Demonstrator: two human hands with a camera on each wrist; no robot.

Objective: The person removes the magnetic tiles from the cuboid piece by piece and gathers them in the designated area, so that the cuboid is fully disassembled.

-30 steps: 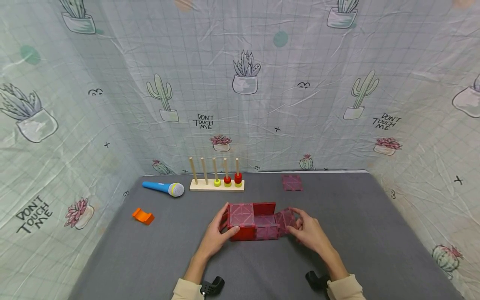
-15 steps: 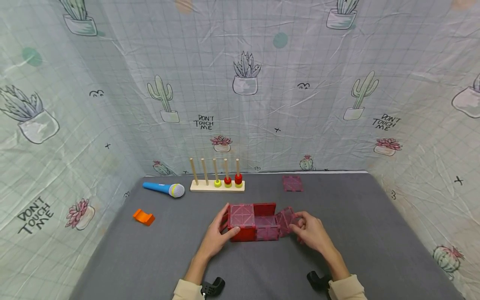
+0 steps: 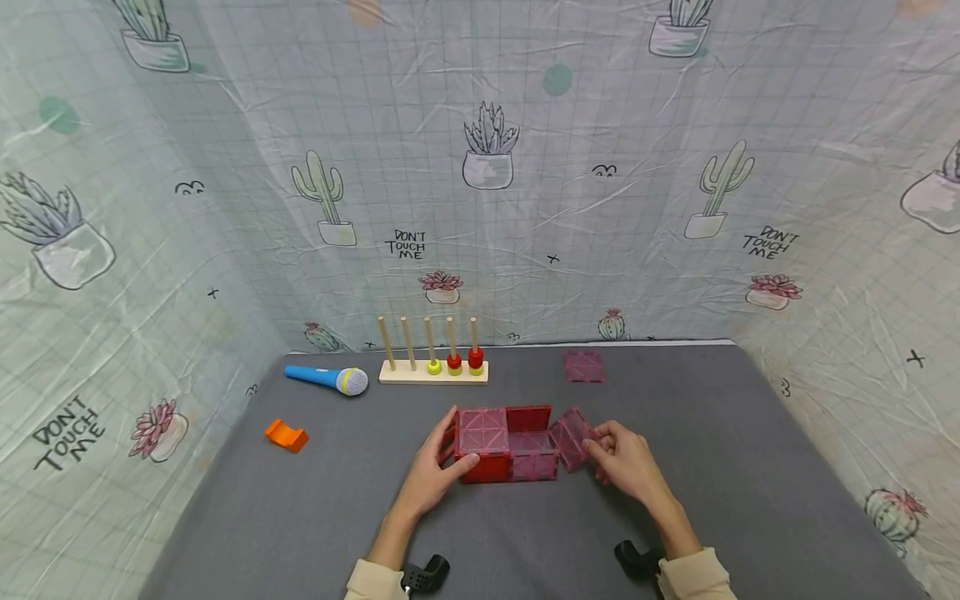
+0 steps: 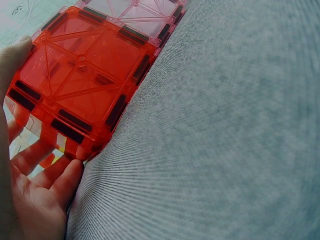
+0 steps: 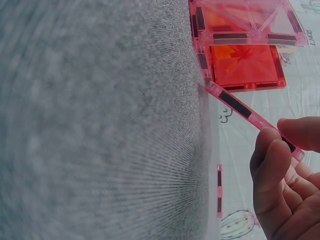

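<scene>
A box of red and pink see-through magnetic tiles [image 3: 484, 469] stands mid-table. Its left half has a pink tile on top; its right half is uncovered, with a red tile [image 5: 247, 69] upright at the back. My left hand [image 3: 432, 471] holds the left end, thumb at the near side and fingers around the end, as the left wrist view also shows. Between thumb and fingers, my right hand [image 3: 628, 467] pinches a pink magnetic tile [image 3: 572, 439]. That tile leans outward at the box's right end, its lower edge at the base.
Another pink tile [image 3: 583, 367] lies flat at the back. A wooden peg rack [image 3: 408, 372] with red and yellow beads stands back left. Left of it lie a blue toy microphone [image 3: 322, 377] and an orange curved block [image 3: 287, 435]. A patterned cloth [image 3: 555, 208] surrounds the table.
The pinched tile has tilted and turned, its far corner now higher, while my right hand shifted slightly right. My left hand and the box stay in place.
</scene>
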